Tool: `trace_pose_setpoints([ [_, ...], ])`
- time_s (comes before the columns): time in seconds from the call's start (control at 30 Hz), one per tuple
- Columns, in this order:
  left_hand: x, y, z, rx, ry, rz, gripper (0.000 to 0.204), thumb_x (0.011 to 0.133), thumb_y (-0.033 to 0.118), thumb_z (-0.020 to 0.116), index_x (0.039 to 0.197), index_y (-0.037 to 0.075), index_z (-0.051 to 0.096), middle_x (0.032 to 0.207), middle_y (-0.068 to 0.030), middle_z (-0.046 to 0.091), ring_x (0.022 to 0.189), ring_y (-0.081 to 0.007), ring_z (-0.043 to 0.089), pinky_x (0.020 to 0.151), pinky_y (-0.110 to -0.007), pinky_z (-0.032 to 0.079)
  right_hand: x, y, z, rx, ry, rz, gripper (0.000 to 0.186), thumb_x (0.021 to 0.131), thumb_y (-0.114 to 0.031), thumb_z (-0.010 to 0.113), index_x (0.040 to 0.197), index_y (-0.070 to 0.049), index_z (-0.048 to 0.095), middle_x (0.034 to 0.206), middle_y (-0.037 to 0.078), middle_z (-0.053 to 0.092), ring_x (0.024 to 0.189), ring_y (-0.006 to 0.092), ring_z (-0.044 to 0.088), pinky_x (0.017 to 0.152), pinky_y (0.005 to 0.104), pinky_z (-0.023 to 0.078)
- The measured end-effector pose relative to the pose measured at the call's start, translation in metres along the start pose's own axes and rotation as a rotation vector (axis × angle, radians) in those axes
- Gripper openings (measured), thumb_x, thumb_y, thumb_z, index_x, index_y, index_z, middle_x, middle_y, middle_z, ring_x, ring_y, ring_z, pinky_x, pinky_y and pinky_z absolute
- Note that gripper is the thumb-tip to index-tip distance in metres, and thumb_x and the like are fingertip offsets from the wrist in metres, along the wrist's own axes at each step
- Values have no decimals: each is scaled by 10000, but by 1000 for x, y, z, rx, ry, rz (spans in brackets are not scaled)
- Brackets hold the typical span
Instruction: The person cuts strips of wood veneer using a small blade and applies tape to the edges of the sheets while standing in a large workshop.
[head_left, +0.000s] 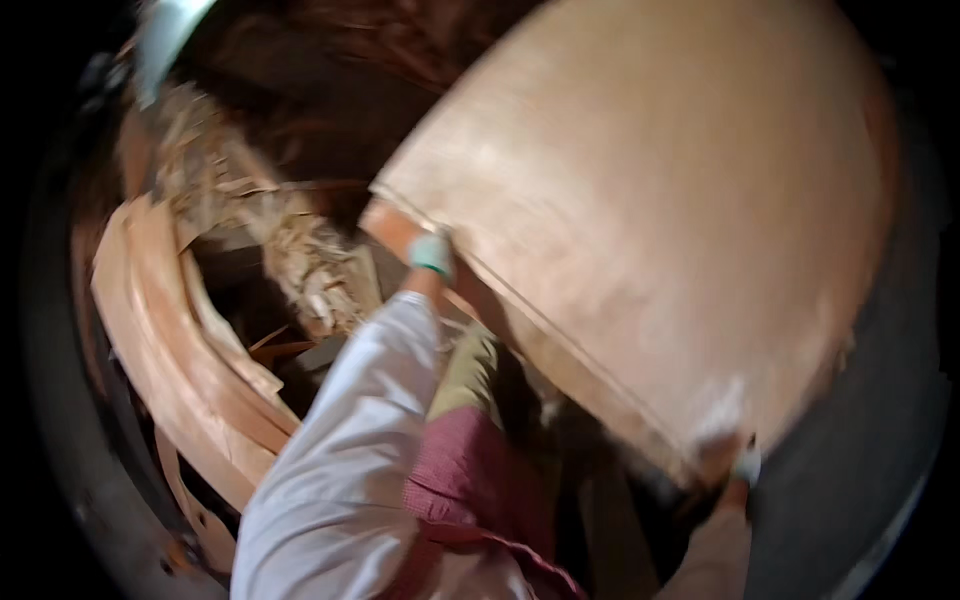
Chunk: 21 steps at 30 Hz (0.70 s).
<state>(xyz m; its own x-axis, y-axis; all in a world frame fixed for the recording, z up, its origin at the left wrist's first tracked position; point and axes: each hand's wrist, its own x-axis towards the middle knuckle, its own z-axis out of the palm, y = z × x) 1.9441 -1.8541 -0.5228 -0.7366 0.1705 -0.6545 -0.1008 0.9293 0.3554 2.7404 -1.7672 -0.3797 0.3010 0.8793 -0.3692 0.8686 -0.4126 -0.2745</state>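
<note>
A large pale wood veneer sheet (650, 200) fills the upper right, with a layered lower-left edge and a reddish strip showing beneath it. My left hand (430, 250), in a light glove with a teal cuff, reaches up to that edge and has its fingers closed on it. Low on the right, my right hand (742, 466), also in a light glove, grips the sheet's near corner; motion blurs it and part of it is hidden behind the sheet.
Bent veneer offcuts (170, 330) lie at the left. Beyond them are splintered wood scraps (300, 260) and a pale blue object (170, 40). A dark grey surface (860, 420) runs along the right side. My legs and maroon checked cloth show below.
</note>
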Motion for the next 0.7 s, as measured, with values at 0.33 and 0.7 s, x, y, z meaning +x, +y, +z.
trace_pose_setpoints([
  [0.33,33,-33,-24,-456,-275,229,105,838,92,684,921,31,663,823,-77,667,731,-177,620,620,-284,478,5,-26,14,-416,26,375,372,953,-347,532,1147,-37,600,1105,185,669,988,349,645,830,454,512],
  [0.7,6,-8,-18,-415,-84,124,125,848,130,693,790,39,629,712,2,579,555,-94,472,506,-250,354,14,-1,34,-403,100,355,324,896,-367,622,993,-57,622,952,206,685,890,389,658,757,489,506],
])
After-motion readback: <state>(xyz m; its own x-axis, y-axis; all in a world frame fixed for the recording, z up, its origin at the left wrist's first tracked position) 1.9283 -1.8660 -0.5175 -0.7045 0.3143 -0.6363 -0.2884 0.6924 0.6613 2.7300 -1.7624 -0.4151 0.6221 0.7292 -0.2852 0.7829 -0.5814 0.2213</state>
